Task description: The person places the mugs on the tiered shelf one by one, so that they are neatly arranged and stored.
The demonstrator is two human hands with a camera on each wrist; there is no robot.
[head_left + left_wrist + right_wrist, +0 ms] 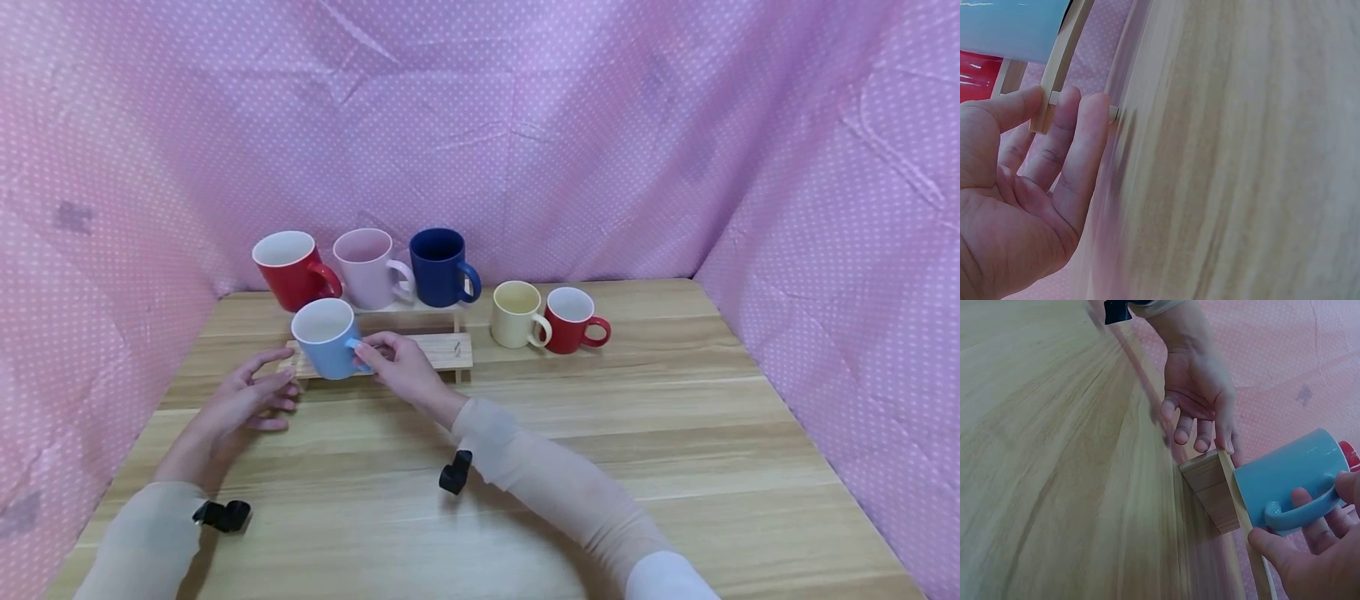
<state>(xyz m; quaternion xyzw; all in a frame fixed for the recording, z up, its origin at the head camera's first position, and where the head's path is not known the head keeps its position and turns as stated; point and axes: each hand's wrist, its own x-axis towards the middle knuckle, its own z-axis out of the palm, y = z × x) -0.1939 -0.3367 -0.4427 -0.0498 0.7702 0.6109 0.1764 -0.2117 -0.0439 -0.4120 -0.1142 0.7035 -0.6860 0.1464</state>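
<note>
My right hand pinches the handle of a light blue mug. The mug is upright at the left part of the lower step of a two-tier wooden rack; in the right wrist view its base meets the step's board. At that board's left end, my left hand holds the corner with thumb and fingertips, the other fingers loosely bent below, as the left wrist view shows. On the upper tier stand a red mug, a pink mug and a dark blue mug.
Right of the rack, a small pale yellow mug and a small red mug stand close together on the wooden table. A pink dotted curtain hangs behind and along both sides.
</note>
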